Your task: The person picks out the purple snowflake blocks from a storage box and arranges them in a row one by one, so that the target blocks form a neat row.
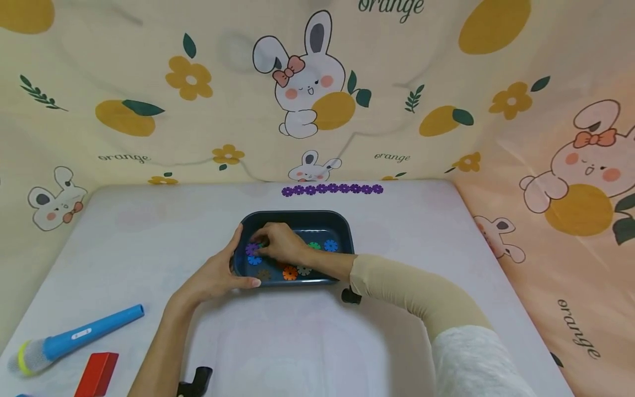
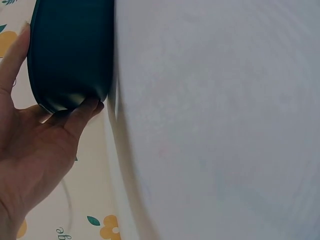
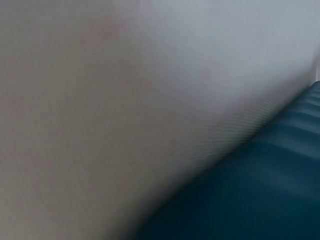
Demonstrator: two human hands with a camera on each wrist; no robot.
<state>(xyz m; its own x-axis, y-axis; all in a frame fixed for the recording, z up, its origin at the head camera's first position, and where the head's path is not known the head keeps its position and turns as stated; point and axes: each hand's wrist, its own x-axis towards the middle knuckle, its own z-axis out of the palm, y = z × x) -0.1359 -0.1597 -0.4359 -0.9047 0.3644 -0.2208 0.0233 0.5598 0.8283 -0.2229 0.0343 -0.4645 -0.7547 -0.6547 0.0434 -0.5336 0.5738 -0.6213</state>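
Observation:
A dark blue rectangular tray (image 1: 297,282) sits on the table with several flower-shaped plastic discs inside. My left hand (image 1: 215,270) grips the tray's left end, thumb along the near side and fingers at the far left corner. In the left wrist view, that hand (image 2: 45,140) spans the end of the tray (image 2: 72,50). My right hand (image 1: 283,244) reaches into the tray's left part, its thumb and fingers curled at a purple disc (image 1: 251,250). Just below lies a blue disc (image 1: 254,259). The right wrist view shows only the tray's blurred outer wall (image 3: 240,195).
A row of purple discs (image 1: 332,188) lines the table's back edge. Orange (image 1: 290,272), green (image 1: 314,246) and blue (image 1: 331,245) discs lie in the tray. At the left are a blue toy microphone (image 1: 89,333) and a red block (image 1: 97,374). Printed cloth (image 1: 223,121) hangs behind.

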